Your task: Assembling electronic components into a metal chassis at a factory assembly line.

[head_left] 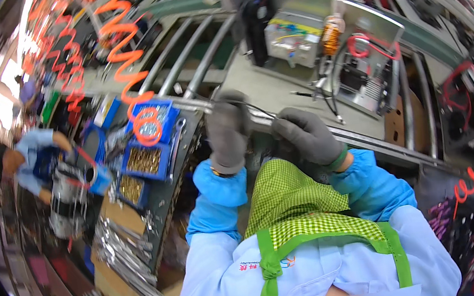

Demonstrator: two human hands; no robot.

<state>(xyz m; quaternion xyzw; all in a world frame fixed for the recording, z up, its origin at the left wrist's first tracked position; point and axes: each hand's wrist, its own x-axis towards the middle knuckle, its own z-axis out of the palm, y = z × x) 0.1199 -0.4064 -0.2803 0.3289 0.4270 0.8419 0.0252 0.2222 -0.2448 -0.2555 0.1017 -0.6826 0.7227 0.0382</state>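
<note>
A thin black cable [260, 110] spans the gap between my two grey-gloved hands, in front of the roller conveyor's near edge. My right hand [308, 135] pinches one end of the visible stretch, its fingers closed. At the other end, my left hand [228, 134] is closed around the cable, slightly blurred, with its fingertips hard to make out. Just beyond them stands an open metal housing [293, 70] holding a white box [293, 40], an orange-and-black coil part [331, 35] and red cables [359, 46]. Loose black leads [330, 101] hang out of it onto the grey board.
Blue bins of brass-coloured [143, 161] and silver fasteners [151, 120] stand on a side bench at the left, near a pile of metal strips [121, 252]. Orange coiled hoses [121, 55] hang above. Another person [35, 155] works at far left. Conveyor rollers [201, 62] run behind.
</note>
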